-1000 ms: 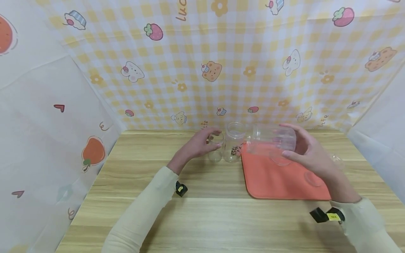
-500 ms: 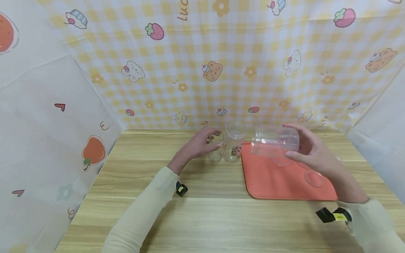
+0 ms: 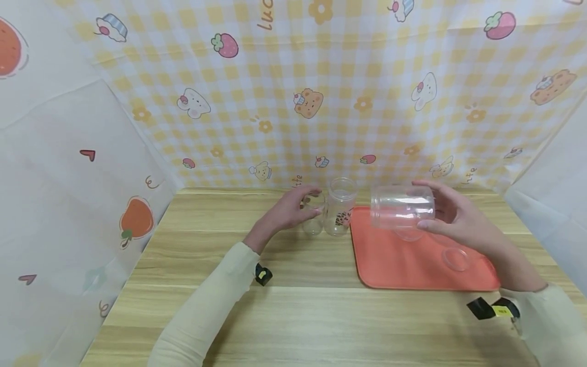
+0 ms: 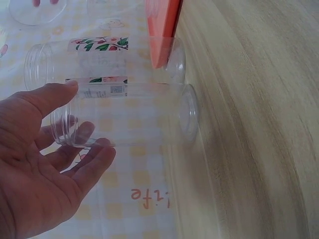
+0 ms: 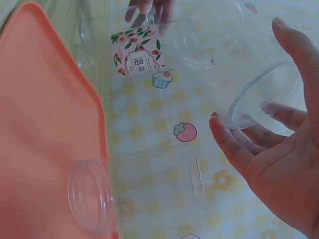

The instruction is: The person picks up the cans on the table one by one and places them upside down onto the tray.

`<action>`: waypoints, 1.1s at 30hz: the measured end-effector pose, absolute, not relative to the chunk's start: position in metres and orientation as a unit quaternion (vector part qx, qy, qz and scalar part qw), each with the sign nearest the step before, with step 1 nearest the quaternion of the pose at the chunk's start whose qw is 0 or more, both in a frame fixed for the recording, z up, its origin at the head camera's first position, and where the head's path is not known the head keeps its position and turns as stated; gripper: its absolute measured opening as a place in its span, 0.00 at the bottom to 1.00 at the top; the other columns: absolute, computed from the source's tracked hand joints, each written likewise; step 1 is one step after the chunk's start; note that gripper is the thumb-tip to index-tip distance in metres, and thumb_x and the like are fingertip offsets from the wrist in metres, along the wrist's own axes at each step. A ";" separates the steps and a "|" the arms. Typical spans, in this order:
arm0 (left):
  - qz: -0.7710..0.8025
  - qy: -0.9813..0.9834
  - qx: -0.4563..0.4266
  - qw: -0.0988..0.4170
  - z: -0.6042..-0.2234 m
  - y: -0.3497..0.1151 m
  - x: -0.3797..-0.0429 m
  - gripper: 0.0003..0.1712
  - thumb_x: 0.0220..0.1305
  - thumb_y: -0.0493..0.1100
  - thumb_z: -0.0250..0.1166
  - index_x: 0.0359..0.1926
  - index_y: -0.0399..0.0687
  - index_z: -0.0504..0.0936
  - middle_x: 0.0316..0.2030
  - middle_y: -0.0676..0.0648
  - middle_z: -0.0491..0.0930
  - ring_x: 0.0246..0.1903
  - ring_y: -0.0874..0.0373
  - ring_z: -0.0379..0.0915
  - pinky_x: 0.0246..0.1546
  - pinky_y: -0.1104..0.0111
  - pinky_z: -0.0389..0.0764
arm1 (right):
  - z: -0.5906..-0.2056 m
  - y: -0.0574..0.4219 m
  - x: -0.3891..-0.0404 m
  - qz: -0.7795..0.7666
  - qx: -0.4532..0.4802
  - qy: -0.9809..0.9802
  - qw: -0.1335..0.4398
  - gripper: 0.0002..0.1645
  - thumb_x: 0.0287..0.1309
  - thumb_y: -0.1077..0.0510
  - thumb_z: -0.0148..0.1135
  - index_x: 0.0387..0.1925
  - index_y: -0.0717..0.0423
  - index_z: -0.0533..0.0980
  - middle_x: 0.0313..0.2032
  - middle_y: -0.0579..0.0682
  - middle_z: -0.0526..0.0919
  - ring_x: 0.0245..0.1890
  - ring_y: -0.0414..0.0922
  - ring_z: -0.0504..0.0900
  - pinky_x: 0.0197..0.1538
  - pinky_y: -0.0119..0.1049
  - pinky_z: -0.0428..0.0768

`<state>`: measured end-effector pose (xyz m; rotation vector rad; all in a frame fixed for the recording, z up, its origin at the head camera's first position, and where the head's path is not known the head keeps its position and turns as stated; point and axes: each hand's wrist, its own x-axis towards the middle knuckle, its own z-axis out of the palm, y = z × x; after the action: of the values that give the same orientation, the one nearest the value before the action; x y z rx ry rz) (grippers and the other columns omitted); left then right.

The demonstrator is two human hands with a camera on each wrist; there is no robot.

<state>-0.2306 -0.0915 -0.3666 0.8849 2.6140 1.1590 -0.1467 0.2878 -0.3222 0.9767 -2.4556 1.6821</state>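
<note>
My left hand is curled round the threaded neck of a slim clear jar, which stands upright on the table. In the left wrist view the thumb lies along one side of that jar and the fingers reach round the other. Just right of it stands a clear jar with a floral label. Over the orange-red tray, my right hand grips a wide clear jar by its base end. That jar lies sideways in the air, its mouth pointing left.
Another clear jar stands at the tray in the right wrist view; the held jar partly hides it in the head view. A clear round outline shows on the tray's right part. Behind the wooden table hangs a checked cloth.
My right hand has shifted slightly right with the wide jar, away from the labelled jar. The left hand and the two upright jars beside it look unmoved.
</note>
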 end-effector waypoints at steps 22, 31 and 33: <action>0.398 0.865 0.296 0.072 -0.369 -0.092 -0.232 0.32 0.70 0.43 0.68 0.71 0.41 0.69 0.64 0.41 0.74 0.60 0.40 0.72 0.60 0.55 0.76 | -0.305 0.291 -0.148 0.385 0.297 -0.873 -0.020 0.50 0.52 0.67 0.77 0.74 0.46 0.65 0.62 0.51 0.75 0.56 0.45 0.78 0.52 0.26 0.79; 0.399 0.866 0.293 0.077 -0.369 -0.093 -0.231 0.32 0.70 0.43 0.68 0.71 0.41 0.69 0.64 0.41 0.73 0.60 0.40 0.72 0.60 0.56 0.75 | -0.302 0.296 -0.149 0.338 0.304 -0.890 -0.025 0.51 0.50 0.63 0.80 0.74 0.50 0.66 0.62 0.53 0.76 0.54 0.39 0.79 0.50 0.29 0.80; 0.399 0.866 0.292 0.077 -0.368 -0.092 -0.231 0.33 0.70 0.43 0.68 0.71 0.41 0.69 0.64 0.42 0.73 0.60 0.41 0.72 0.60 0.56 0.76 | -0.302 0.297 -0.150 0.328 0.308 -0.892 -0.032 0.51 0.51 0.61 0.80 0.75 0.49 0.65 0.62 0.54 0.76 0.54 0.40 0.79 0.50 0.30 0.81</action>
<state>-0.2312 -0.0924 -0.3684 0.8749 2.5940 1.1938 -0.1495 0.2965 -0.3016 0.9885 -2.8629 1.0524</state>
